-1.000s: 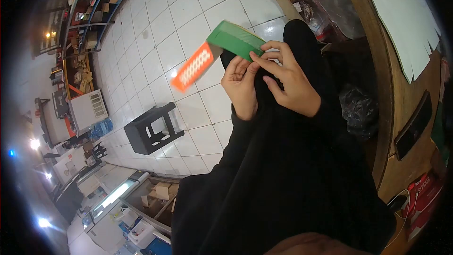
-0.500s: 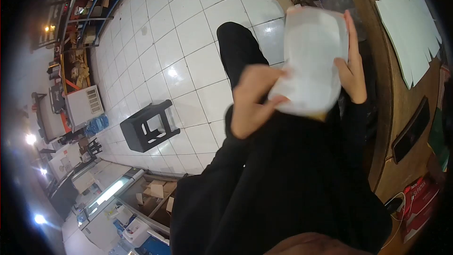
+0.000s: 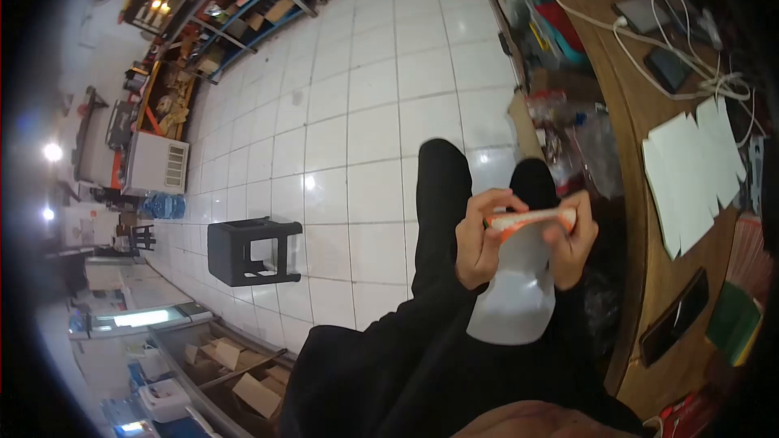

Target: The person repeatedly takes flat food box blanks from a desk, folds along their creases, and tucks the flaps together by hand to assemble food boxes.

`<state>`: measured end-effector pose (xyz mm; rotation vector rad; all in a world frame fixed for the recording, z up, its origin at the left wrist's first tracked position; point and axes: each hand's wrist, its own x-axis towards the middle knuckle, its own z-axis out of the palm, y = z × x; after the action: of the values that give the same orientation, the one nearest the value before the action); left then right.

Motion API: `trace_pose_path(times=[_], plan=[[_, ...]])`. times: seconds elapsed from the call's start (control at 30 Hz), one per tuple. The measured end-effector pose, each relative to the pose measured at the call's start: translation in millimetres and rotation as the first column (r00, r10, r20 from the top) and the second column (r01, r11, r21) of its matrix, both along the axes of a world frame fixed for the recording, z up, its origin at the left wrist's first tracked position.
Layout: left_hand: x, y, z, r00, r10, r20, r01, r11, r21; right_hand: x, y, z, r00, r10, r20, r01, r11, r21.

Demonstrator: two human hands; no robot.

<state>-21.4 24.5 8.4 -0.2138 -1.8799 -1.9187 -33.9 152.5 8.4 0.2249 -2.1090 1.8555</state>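
A folded card piece (image 3: 515,292) hangs over my lap, its pale inner face showing and an orange and white strip along its upper edge. My left hand (image 3: 479,242) pinches the left end of that strip between thumb and fingers. At the right end, my right hand (image 3: 573,242) grips it the same way, its thumb slightly blurred. Both hands are close to my knees. The card's green outer side is hidden.
A wooden desk (image 3: 641,170) at the right bears cut white sheets (image 3: 694,178), a phone (image 3: 675,316), white cables and green card (image 3: 733,323). A black stool (image 3: 253,251) stands on the tiled floor. Plastic bags (image 3: 596,150) lie beside the desk.
The card has turned from its green and orange side to its pale side, then tilted with the orange strip uppermost. Both hands now hold its top ends. The view has shifted upward.
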Motion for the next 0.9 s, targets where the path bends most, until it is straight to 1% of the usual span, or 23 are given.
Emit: trace_pose_path(times=[0.03,0.1,0.13,0.17,0.2,0.27,0.3,0.33,0.37,0.4,0.43,0.47,0.5,0.57,0.6,0.63,0.67,0.7,0.77,0.8,0.83,0.87,0.9], plan=[[-0.6,-4.7,-2.3,0.999,0.034,0.031,-0.032,0.998,-0.047,0.5,-0.1,-3.2,0.997,0.05,-0.056,-0.053,0.997,-0.053],[-0.6,-13.3,-7.4,0.997,0.074,0.035,-0.071,0.993,-0.093,5.3,-1.1,-16.1,0.994,0.035,-0.106,-0.034,0.999,0.01],[-1.1,-17.7,-9.3,0.994,0.085,-0.069,-0.103,0.937,-0.333,7.9,-2.2,-16.1,0.99,0.039,-0.135,-0.038,0.999,0.009],[-3.0,-19.8,-11.1,0.982,0.076,-0.17,-0.158,0.822,-0.547,10.3,-4.0,-15.6,0.999,-0.02,-0.05,0.026,0.992,0.121],[-6.1,-20.0,-9.7,0.978,0.078,-0.195,-0.174,0.822,-0.543,9.0,-7.0,-12.8,0.995,-0.092,0.031,0.082,0.969,0.235],[-13.7,-18.7,-6.6,0.942,0.226,-0.249,-0.324,0.803,-0.5,4.2,-14.1,0.2,0.999,-0.048,-0.026,0.053,0.968,0.245],[-18.9,-21.6,-7.0,0.937,0.225,-0.265,-0.332,0.808,-0.487,3.7,-19.4,9.0,0.998,-0.006,-0.056,0.021,0.965,0.261],[-24.6,-29.7,-7.8,0.912,0.324,-0.25,-0.403,0.818,-0.411,1.1,-33.8,20.4,0.992,-0.068,-0.111,0.08,0.991,0.107],[-28.5,-36.3,-7.1,0.882,0.416,-0.221,-0.469,0.817,-0.335,1.3,-28.2,21.5,0.989,-0.074,-0.127,0.089,0.99,0.113],[-29.0,-39.6,0.3,0.881,0.41,-0.235,-0.469,0.822,-0.322,3.8,-20.8,20.4,0.995,0.096,-0.008,-0.094,0.984,0.153],[-25.4,-41.7,10.5,0.933,0.327,-0.148,-0.354,0.91,-0.218,6.2,-16.5,20.2,0.958,0.26,0.119,-0.277,0.946,0.17],[-21.4,-41.7,17.9,0.971,0.228,-0.07,-0.234,0.967,-0.104,10.2,-17.3,28.1,0.972,0.221,0.078,-0.227,0.971,0.073],[-18.7,-38.6,22.1,0.971,0.227,-0.082,-0.234,0.967,-0.103,15.5,-17.5,34.5,0.988,0.122,0.09,-0.119,0.992,-0.046],[-10.7,-34.5,16.7,0.998,0.01,0.058,-0.011,1.0,0.01,18.0,-23.8,26.0,0.985,-0.171,0.034,0.172,0.918,-0.358],[-5.9,-35.3,9.3,0.993,-0.067,0.1,0.062,0.997,0.054,20.0,-22.5,27.7,0.984,-0.177,0.028,0.175,0.917,-0.359],[-1.5,-47.3,-13.3,0.939,-0.228,0.258,0.243,0.97,-0.024,22.2,-20.8,31.6,0.987,-0.143,-0.074,0.117,0.954,-0.276],[0.2,-55.0,-24.9,0.833,-0.358,0.421,0.423,0.903,-0.07,23.5,-19.5,33.8,0.981,-0.098,-0.167,0.066,0.981,-0.183],[1.1,-53.7,-17.4,0.831,-0.364,0.421,0.428,0.901,-0.066,21.7,-17.2,30.5,0.981,-0.103,-0.166,0.072,0.981,-0.179],[1.8,-51.3,4.8,0.931,-0.183,0.316,0.235,0.963,-0.136,14.4,-9.6,22.5,1.0,0.023,0.016,-0.022,0.999,-0.038],[1.0,-54.3,7.4,0.934,-0.159,0.321,0.222,0.96,-0.169,15.0,-3.7,22.3,0.958,0.134,0.253,-0.103,0.986,-0.133],[-1.2,-52.5,12.2,0.934,-0.167,0.316,0.228,0.959,-0.167,13.0,-3.1,22.9,0.96,0.127,0.249,-0.096,0.987,-0.129],[-1.9,-49.0,19.6,0.977,-0.096,0.189,0.13,0.976,-0.174,10.4,-3.6,22.5,0.893,0.267,0.363,-0.129,0.924,-0.361],[-2.0,-44.3,26.1,0.998,-0.023,0.061,0.033,0.986,-0.166,8.5,-3.7,19.9,0.8,0.42,0.429,-0.116,0.81,-0.575]])
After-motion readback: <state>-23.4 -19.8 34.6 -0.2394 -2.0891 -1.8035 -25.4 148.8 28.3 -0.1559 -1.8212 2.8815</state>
